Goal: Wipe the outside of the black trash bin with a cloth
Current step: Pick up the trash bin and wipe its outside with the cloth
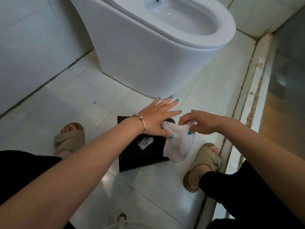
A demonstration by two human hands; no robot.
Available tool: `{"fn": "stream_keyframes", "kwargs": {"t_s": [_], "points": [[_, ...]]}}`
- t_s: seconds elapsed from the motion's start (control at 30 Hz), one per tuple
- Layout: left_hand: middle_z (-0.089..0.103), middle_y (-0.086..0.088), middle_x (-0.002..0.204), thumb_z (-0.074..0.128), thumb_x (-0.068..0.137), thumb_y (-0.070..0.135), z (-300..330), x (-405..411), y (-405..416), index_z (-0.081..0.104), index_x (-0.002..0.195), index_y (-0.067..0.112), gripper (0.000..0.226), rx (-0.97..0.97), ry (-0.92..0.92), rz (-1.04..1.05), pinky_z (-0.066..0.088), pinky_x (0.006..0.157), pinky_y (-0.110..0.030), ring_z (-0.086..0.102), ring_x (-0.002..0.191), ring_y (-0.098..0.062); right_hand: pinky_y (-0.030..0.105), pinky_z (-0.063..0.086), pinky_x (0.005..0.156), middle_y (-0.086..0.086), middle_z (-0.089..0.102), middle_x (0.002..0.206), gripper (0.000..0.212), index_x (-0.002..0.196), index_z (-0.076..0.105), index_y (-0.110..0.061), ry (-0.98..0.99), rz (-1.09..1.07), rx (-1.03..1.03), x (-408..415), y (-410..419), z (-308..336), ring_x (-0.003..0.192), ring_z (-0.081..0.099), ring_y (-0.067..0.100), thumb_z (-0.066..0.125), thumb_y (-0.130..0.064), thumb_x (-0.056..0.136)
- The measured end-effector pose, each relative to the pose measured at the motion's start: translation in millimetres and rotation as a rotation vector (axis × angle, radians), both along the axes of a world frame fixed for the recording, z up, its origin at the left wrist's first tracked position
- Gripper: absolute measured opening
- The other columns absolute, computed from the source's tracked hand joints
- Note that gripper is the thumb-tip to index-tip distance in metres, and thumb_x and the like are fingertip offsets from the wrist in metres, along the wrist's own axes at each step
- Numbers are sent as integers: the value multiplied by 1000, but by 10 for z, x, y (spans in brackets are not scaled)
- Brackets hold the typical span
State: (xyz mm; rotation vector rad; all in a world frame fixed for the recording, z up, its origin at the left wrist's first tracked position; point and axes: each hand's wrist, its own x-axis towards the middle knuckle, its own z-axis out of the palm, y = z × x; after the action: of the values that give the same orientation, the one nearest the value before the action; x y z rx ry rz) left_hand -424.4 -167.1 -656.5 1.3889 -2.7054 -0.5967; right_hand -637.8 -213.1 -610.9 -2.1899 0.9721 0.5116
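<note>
The black trash bin [140,157] stands on the white tiled floor between my feet, seen from above, with a scrap of clear wrapping inside. My left hand [156,117] hovers over the bin's far rim, fingers spread flat, a bracelet on the wrist, thumb touching the cloth. My right hand [200,123] pinches a white cloth [179,144] that hangs over the bin's right rim and side. Part of the bin's top is hidden under my hands and the cloth.
A white toilet [148,52] stands right behind the bin. Tiled walls rise at left and back. A stained raised threshold [254,90] and a glass partition run along the right. My sandalled feet [69,138] flank the bin. A floor drain [121,218] lies near me.
</note>
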Motion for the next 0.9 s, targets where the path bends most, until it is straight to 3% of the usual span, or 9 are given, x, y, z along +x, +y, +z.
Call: {"fn": "stream_keyframes", "kwargs": {"t_s": [0.1,0.17,0.23,0.3,0.37,0.43,0.63,0.7,0.9], "points": [[2,4,160,58,79,64,152,-49,35,54,125,30,57,-52,-4,-28,-13,115,-38,-16,145,-13,37,47,89,-6,67,98,31,96,64,-35,-44,-60,-16,-6,55,229,95,58,17,67,-7,82],[18,3,158,60,82,57,240,-42,123,57,111,19,47,-25,104,28,-8,117,-37,-6,147,-12,38,51,82,-4,69,94,28,92,64,-41,-102,-126,-48,-37,88,383,91,61,18,68,-17,79],[41,-3,147,61,88,43,376,-12,220,57,106,13,35,81,300,127,3,118,-33,17,145,-14,34,51,74,-3,69,87,20,91,67,-40,-158,-234,-122,-94,150,512,84,62,20,71,-27,77],[63,-10,114,62,89,32,522,13,297,57,97,13,22,182,461,244,30,99,-13,54,112,-23,26,47,62,-3,68,74,10,84,71,-31,-197,-328,-255,-145,229,600,71,60,16,74,-36,75],[58,0,76,63,89,30,654,23,341,49,79,20,20,173,524,340,36,60,-9,52,70,-19,23,37,52,-1,59,58,26,71,70,-19,-212,-380,-339,-157,326,651,55,50,9,75,-43,74],[48,8,64,62,89,30,761,36,368,42,70,25,28,134,531,395,32,49,-15,44,57,-10,21,28,48,-1,43,51,42,60,59,-9,-261,-448,-310,-145,431,670,47,36,7,76,-44,76],[43,6,60,63,90,27,952,94,449,42,67,22,31,95,605,433,29,49,-18,39,54,-9,32,50,71,8,61,83,32,98,60,3,-420,-663,100,-212,736,707,75,59,16,79,-10,76],[44,5,61,62,90,29,978,88,455,42,68,22,31,89,571,442,29,49,-19,40,56,-11,34,53,75,9,61,86,31,100,59,2,-469,-724,111,-234,802,676,78,60,18,78,-3,76],[46,4,62,60,90,33,906,43,485,44,67,17,33,93,591,605,30,51,-23,43,58,-12,40,55,79,5,66,87,33,101,62,-5,-686,-1010,29,-192,906,651,83,64,19,80,-18,77]]}}
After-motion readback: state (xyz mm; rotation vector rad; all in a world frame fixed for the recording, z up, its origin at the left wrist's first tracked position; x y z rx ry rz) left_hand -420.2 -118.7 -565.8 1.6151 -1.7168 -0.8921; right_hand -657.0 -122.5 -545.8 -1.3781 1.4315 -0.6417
